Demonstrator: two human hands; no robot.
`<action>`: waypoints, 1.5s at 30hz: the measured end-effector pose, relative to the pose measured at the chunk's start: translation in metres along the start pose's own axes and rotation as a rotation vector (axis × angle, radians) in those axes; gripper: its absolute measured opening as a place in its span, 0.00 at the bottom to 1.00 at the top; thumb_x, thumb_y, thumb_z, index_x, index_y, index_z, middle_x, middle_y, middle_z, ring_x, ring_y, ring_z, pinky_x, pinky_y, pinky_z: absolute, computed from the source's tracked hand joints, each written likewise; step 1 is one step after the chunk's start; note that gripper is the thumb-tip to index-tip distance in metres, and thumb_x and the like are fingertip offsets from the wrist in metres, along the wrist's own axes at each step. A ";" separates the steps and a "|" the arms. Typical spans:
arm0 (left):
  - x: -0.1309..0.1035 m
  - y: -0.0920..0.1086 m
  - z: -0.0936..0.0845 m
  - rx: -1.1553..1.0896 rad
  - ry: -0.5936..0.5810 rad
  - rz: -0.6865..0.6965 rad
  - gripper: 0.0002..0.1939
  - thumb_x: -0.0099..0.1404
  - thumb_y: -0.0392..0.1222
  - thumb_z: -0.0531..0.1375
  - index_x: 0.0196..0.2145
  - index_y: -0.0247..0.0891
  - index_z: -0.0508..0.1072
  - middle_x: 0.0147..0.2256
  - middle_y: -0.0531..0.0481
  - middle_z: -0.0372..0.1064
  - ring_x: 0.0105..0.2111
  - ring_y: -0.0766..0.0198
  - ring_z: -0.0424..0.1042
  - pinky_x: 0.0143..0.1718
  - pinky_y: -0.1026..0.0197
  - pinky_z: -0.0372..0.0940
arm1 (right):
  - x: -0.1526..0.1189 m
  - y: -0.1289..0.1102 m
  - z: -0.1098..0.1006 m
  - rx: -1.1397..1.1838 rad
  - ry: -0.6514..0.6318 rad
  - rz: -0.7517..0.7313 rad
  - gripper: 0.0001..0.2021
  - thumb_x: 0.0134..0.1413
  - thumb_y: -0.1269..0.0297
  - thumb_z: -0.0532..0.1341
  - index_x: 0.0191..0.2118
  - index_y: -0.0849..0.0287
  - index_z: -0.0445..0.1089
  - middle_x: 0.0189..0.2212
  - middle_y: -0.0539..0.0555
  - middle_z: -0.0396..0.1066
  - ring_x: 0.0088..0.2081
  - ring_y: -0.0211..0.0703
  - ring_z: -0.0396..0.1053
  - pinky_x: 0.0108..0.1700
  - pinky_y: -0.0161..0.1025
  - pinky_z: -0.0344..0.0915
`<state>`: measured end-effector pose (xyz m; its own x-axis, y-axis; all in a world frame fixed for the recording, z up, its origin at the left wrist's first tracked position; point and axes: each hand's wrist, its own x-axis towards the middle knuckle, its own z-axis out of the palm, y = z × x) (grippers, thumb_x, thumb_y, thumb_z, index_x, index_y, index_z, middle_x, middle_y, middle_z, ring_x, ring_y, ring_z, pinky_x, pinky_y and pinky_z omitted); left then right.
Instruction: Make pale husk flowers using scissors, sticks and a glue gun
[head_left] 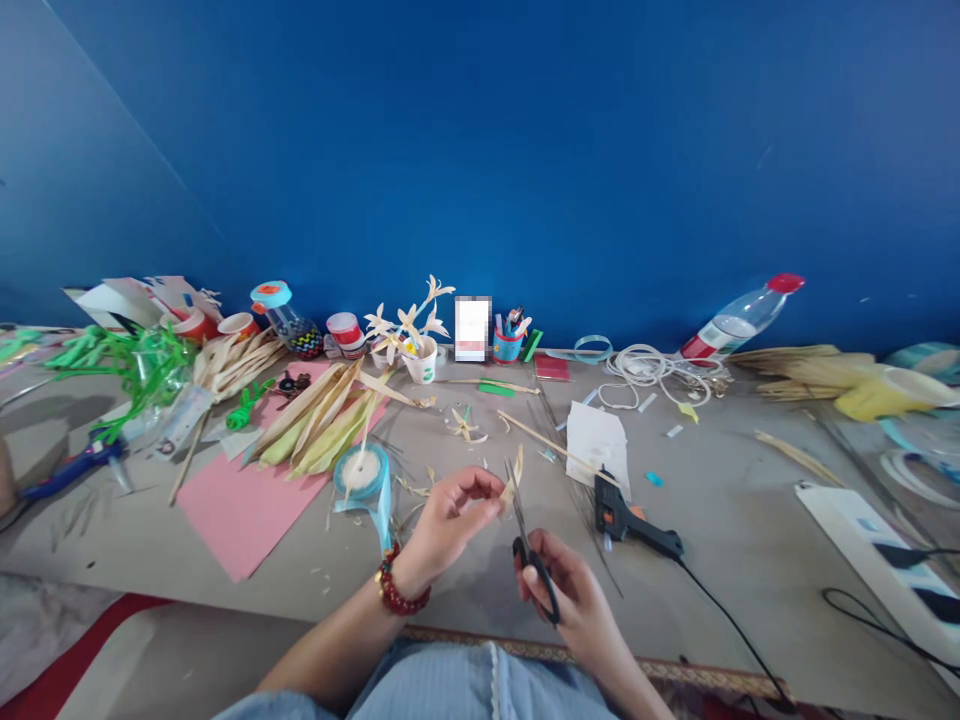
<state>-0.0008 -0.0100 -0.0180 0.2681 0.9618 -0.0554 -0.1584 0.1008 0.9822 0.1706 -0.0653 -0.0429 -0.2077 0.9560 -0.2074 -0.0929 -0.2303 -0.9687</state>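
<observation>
My left hand (459,515), with a red bead bracelet at the wrist, pinches a small pale piece of dried husk (515,478) over the near middle of the table. Beside it, my right hand (566,590) grips black-handled scissors (537,578), their blades pointing up and away, close against the husk piece. A small star-shaped husk flower (465,425) lies beyond my hands. Husk scraps lie to the left of it. To the left are a roll of light blue ribbon (361,470) and a pile of long dried husks (315,425).
A black glue gun (634,522) lies to the right, its cord running to the near edge. A white power strip (885,570) is at far right. Pink paper (236,510) lies left. Husk flowers in a cup (422,362) and a bottle (739,320) stand along the blue wall.
</observation>
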 end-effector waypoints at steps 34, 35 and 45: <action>-0.002 -0.006 0.009 -0.369 0.048 -0.073 0.05 0.60 0.38 0.65 0.33 0.36 0.73 0.30 0.51 0.68 0.32 0.66 0.67 0.39 0.65 0.60 | 0.001 0.010 0.012 0.036 -0.071 -0.119 0.21 0.55 0.42 0.62 0.33 0.58 0.65 0.25 0.50 0.65 0.26 0.38 0.60 0.27 0.34 0.55; -0.002 -0.006 0.010 -0.368 0.049 -0.071 0.05 0.60 0.38 0.65 0.33 0.36 0.73 0.30 0.51 0.68 0.32 0.66 0.67 0.39 0.64 0.60 | 0.001 0.011 0.013 0.044 -0.070 -0.118 0.21 0.55 0.42 0.62 0.33 0.58 0.65 0.25 0.50 0.65 0.26 0.38 0.60 0.27 0.34 0.55; -0.005 -0.005 0.013 -0.324 0.090 -0.025 0.04 0.61 0.38 0.64 0.33 0.37 0.73 0.31 0.52 0.68 0.33 0.66 0.66 0.39 0.65 0.60 | 0.001 0.008 0.014 0.040 -0.054 -0.141 0.20 0.56 0.43 0.62 0.33 0.59 0.65 0.25 0.49 0.64 0.26 0.37 0.61 0.28 0.34 0.56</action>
<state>0.0116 -0.0184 -0.0206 0.1927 0.9752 -0.1085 -0.4511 0.1862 0.8728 0.1557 -0.0688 -0.0493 -0.2416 0.9685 -0.0608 -0.1632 -0.1023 -0.9813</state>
